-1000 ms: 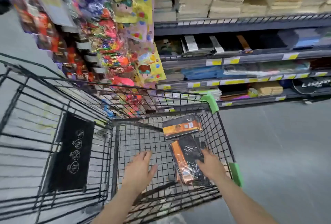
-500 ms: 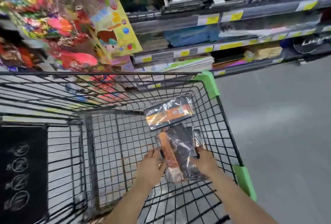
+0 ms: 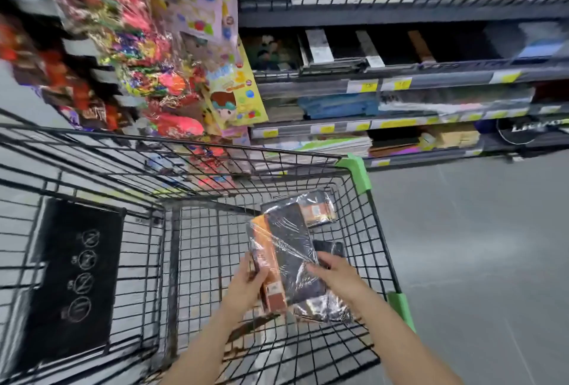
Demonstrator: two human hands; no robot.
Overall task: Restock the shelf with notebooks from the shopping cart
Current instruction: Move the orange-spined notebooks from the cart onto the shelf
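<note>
Head view: both hands (image 3: 246,284) (image 3: 337,277) around notebook pack (image 3: 286,249)

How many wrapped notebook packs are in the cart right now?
2 clearly: one pack held between the left hand and right hand, another pack lying toward the cart's far end. A dark item beside the right hand may be a third.
</note>
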